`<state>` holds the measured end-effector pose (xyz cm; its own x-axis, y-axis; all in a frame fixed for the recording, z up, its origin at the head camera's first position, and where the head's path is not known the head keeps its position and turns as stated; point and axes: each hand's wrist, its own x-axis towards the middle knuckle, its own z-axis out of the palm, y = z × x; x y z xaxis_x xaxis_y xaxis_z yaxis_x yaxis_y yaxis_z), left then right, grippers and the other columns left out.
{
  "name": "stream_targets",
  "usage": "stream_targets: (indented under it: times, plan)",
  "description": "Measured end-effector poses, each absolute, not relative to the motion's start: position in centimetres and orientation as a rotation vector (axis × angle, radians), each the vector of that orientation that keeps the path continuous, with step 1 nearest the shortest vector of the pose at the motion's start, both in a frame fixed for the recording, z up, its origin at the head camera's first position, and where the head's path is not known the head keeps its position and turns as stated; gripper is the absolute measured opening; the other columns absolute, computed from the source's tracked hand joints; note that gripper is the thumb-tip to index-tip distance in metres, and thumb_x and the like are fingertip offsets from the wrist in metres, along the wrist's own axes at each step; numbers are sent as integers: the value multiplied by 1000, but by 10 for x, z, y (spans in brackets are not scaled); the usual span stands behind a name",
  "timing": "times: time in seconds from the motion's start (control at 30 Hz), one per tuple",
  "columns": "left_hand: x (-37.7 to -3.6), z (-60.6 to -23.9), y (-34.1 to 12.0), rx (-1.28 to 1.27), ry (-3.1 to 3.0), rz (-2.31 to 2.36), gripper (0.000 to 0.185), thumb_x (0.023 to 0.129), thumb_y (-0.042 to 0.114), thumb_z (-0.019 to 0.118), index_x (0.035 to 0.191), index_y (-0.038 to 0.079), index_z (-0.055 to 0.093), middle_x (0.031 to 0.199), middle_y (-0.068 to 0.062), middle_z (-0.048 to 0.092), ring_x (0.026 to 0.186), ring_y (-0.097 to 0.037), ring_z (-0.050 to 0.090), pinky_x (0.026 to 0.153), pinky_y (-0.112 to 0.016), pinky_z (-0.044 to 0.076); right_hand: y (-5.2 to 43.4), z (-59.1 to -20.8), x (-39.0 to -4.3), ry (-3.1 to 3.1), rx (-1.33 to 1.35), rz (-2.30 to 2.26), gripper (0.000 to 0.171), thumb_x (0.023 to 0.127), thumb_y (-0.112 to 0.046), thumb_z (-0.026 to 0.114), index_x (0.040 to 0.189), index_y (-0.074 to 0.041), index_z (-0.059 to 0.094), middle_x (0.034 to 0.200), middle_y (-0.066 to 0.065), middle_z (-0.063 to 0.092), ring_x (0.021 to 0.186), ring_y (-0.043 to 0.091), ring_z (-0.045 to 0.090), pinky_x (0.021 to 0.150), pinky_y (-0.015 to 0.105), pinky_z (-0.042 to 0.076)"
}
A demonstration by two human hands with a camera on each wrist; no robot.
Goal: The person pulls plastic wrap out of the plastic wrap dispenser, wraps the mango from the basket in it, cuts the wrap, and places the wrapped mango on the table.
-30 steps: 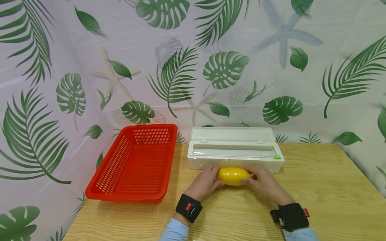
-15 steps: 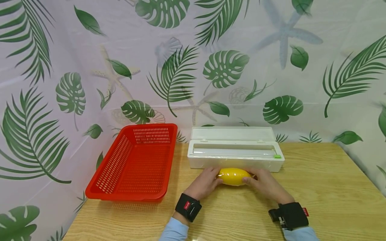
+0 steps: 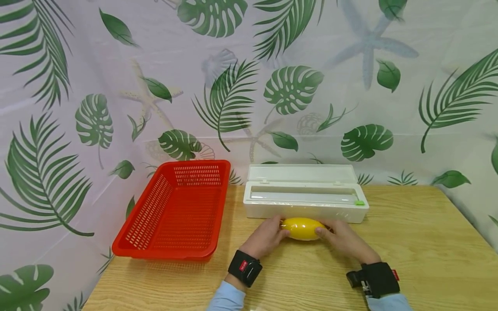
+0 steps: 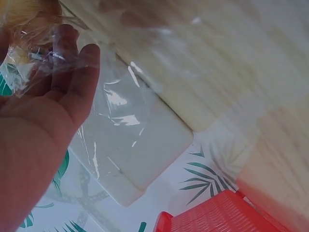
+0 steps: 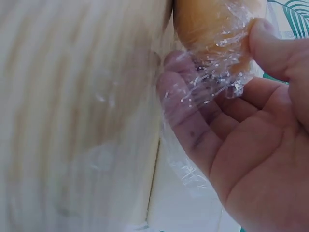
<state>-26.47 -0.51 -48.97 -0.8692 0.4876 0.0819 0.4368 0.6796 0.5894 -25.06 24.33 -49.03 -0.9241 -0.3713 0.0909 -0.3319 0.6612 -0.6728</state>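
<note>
A yellow mango-shaped fruit (image 3: 302, 228) lies on the wooden table (image 3: 408, 242) just in front of the white cling-film dispenser box (image 3: 305, 198). My left hand (image 3: 268, 236) grips its left end and my right hand (image 3: 339, 237) grips its right end. Clear cling film (image 5: 217, 53) is crumpled round the fruit (image 5: 212, 24) and over my right fingers (image 5: 188, 121). In the left wrist view the film (image 4: 43, 53) also drapes over my left fingers (image 4: 72, 82), with the white box (image 4: 140, 145) beyond.
A red perforated basket (image 3: 177, 211) stands at the left of the table, with nothing in it. The dispenser's lid stands open towards the leaf-print backdrop. Bare wood lies to the right and in front of my hands.
Both hands and the fruit have shifted slightly towards the dispenser box; the grip at both ends is unchanged.
</note>
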Motion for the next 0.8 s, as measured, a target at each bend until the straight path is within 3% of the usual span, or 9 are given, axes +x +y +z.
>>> stream_targets:
  times: [0.2,0.43,0.8]
  plan:
    - [-265,-490,-5,719,2785,967,38,100,27,59,129,3,52,110,-8,65,87,-10,56,82,-25,49,244,-492,-254,2788,-558,-1128,39,104,-28,51,122,5,64,99,5,66,86,17,53,79,38,48]
    - [-267,-488,-5,693,2778,980,26,102,28,56,116,7,57,92,1,56,80,-11,51,74,-24,45,243,-492,-258,2726,-546,-1205,32,106,-29,46,96,-3,63,70,-1,48,64,12,46,62,26,37]
    - [-273,-488,-1,765,2807,947,19,104,23,52,101,7,61,80,2,51,75,-11,49,69,-24,42,243,-493,-263,2664,-522,-1276,39,108,-25,39,84,-1,58,63,1,46,55,12,42,57,25,37]
